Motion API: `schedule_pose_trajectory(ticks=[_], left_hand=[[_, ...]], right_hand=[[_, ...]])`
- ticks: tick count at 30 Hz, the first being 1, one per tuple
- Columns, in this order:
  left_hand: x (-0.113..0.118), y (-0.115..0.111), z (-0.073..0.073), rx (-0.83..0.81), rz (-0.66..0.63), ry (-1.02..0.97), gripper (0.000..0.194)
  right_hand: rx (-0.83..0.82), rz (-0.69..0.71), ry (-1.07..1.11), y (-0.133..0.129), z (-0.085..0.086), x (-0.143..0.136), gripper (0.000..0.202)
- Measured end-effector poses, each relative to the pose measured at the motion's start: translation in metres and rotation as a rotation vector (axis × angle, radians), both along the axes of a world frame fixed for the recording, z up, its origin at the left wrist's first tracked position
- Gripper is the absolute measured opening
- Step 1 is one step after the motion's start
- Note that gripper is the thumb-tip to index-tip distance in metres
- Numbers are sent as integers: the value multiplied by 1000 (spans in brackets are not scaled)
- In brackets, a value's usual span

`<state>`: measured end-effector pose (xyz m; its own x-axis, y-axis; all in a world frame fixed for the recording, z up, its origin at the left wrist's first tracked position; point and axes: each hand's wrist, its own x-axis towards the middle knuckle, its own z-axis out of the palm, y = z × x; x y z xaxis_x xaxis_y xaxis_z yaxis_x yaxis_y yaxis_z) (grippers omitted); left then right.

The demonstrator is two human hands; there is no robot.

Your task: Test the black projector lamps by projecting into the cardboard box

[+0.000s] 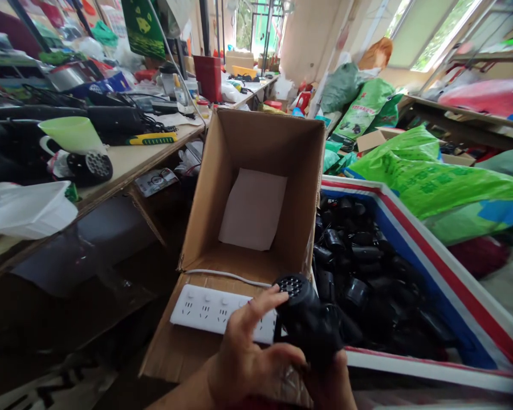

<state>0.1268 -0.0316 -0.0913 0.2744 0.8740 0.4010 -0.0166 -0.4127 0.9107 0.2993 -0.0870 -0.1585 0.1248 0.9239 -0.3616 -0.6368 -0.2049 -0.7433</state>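
A black device with a round perforated end (312,322) is in front of the cardboard box (203,208), at the lower middle. My right hand (336,378) grips its lower part from below, mostly hidden behind it. My left hand (252,341) is at its left side, thumb and forefinger spread, with fingertips at the perforated end and near the body. Beneath my left hand lies a white power strip (200,307) on the box's flap, its cable running along the box edge. A pale sheet (254,210) lies inside the box.
Right of the box stands a red, white and blue-edged bin (436,250) full of black devices. A cluttered wooden table (123,165) on the left holds a green cup (74,134) and a white tray (38,213). Green bags (444,176) lie at the right.
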Motion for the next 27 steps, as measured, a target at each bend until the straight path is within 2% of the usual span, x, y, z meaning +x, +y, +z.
schedule_pose_trajectory(ticks=[2, 4, 6, 8, 11, 16, 21, 25, 27], left_hand=[[1, 4, 2, -220, 18, -150, 60], [2, 9, 4, -412, -24, -211, 58], [5, 15, 7, -535, -114, -192, 60], [8, 18, 10, -594, -222, -185, 64], [12, 17, 13, -609, -283, -218, 63], [11, 14, 17, -573, -247, -167, 54], [15, 16, 18, -482, -94, -57, 49], [22, 21, 14, -381, 90, 43, 45], [24, 24, 12, -341, 131, 84, 39]], right_hand=[[-54, 16, 148, 0, 8, -7, 45], [-121, 74, 329, 0, 14, -14, 59], [-138, 116, 438, -2, 16, -19, 61], [-99, 126, 442, -4, 16, -22, 59], [-65, 147, 422, -5, 14, -24, 60], [-78, 175, 432, -5, 15, -23, 54], [-81, 198, 529, -3, 14, -24, 39], [-124, 281, 566, -6, 5, -23, 57], [-137, 282, 554, -9, 1, -22, 64]])
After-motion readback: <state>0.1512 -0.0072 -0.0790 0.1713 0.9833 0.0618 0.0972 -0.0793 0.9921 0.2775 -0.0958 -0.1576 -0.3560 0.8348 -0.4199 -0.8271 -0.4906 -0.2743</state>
